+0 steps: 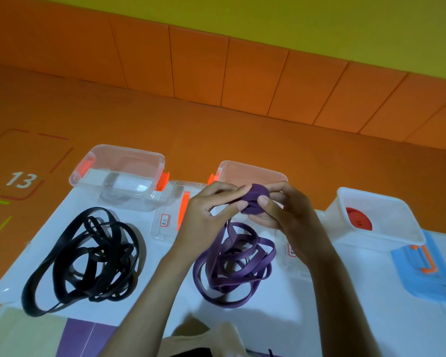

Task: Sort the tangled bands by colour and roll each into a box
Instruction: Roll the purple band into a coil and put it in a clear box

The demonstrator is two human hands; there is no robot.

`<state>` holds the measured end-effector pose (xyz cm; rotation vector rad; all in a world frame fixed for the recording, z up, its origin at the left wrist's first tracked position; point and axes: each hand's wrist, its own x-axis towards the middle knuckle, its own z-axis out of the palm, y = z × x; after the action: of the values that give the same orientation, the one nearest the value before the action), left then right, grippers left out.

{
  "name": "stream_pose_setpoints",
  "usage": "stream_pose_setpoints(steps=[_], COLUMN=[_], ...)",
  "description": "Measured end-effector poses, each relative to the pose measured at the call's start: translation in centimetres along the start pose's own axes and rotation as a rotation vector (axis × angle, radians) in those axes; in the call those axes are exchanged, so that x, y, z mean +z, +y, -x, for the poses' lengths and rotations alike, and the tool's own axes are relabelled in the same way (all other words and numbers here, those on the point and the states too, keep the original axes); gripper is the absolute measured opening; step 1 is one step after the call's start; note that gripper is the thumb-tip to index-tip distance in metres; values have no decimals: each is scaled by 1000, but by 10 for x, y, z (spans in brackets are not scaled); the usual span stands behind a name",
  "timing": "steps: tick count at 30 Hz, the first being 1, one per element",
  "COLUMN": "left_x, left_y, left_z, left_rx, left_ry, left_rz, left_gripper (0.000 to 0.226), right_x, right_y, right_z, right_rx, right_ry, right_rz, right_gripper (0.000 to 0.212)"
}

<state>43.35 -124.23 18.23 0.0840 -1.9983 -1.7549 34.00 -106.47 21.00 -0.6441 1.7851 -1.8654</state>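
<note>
Bare forearms rise from the bottom edge to the left hand (206, 210) and right hand (286, 215), which both pinch a tight purple roll (255, 200) between thumbs and curled fingers. The rest of the purple band (234, 264) hangs down into a tangle on the white surface (165, 292) just below. A black band (88, 258) lies heaped to the left, and a red roll (358, 219) sits in the white box (379, 243) at the right.

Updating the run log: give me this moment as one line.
step: rolling purple band | left hand and right hand pinch purple roll | black band: tangled, unrolled | red roll: boxed
</note>
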Motion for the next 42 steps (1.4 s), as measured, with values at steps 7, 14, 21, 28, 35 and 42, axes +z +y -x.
stream_pose_setpoints(steps=[7,14,21,28,35,42], left_x=[-2,-4,-11,-2,8,13], left_y=[10,6,-1,0,9,11], left_z=[-7,-9,-15,-18,-17,-17], left_rx=[-8,-37,-12,-27,29,52], left_ry=[94,62,-68,-2,108,120], left_rz=[119,157,4,138,184,178], left_gripper=[31,24,37,30,29,20], right_x=[-9,-11,3,2,-5,-12], right_y=[-6,2,8,-2,-8,-7], right_z=[-4,-1,3,1,-6,-5], right_rx=[3,-54,31,61,-4,3], right_ry=[-2,73,22,68,-37,28], right_rz=[364,242,0,-13,285,224], right_gripper=[31,23,34,32,27,20])
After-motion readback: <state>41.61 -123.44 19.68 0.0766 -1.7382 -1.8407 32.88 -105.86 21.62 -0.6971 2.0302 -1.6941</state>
